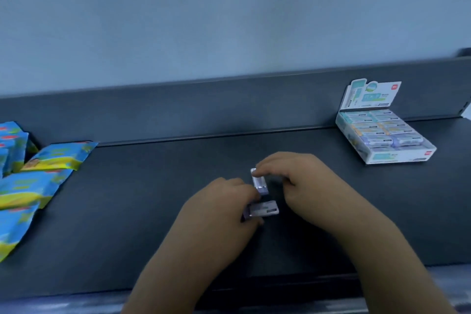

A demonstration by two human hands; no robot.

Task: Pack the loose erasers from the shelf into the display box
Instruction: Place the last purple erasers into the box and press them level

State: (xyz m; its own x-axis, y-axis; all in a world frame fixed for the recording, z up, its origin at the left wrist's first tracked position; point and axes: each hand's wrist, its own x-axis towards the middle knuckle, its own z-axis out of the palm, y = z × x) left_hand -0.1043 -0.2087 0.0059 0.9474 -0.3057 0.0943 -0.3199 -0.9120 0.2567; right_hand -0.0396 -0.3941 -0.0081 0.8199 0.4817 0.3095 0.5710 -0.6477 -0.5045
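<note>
Two purple erasers mid-shelf (153, 199): lower eraser (263, 208) lies flat, upper eraser (258, 182) sits just past it at 12 o'clock. I'd judge them light, firm and slick in glossy wrappers, so pinch across the long sides. Left grip (219, 204) curls round the lower one's left end. Right grip (303, 181) is nearly closed, pinching the upper one's far end. Box (397, 157) at 2 o'clock, well apart, looks nearly full.

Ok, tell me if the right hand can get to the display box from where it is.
Probably yes. The right hand holds an upright eraser mid-shelf, the left hand holds a flat eraser, and only bare shelf separates the right hand from the display box.
</note>
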